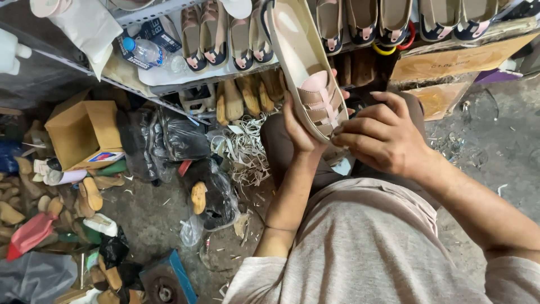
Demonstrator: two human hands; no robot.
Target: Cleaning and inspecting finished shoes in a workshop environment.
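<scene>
Sandal (306, 73) held up mid-scene, over lap, in front of shelf (169, 84). Left hand (301, 132) fingers clamped on its side; right hand (382, 138) fingers pinched together at pink straps (322, 101). Risks: hard tug may tear straps; loose grip, sandal drops into scrap pile (247, 152) on floor.

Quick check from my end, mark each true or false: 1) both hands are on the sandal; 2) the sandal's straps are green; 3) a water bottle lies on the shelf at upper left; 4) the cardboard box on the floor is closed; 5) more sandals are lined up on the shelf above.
1) True: the left hand grips the sandal from below, and the right hand touches its strap end.
2) False: the straps are pink and tan.
3) True: a clear water bottle with a blue cap lies there.
4) False: the cardboard box stands open.
5) True: a row of sandals sits on the shelf.
</scene>
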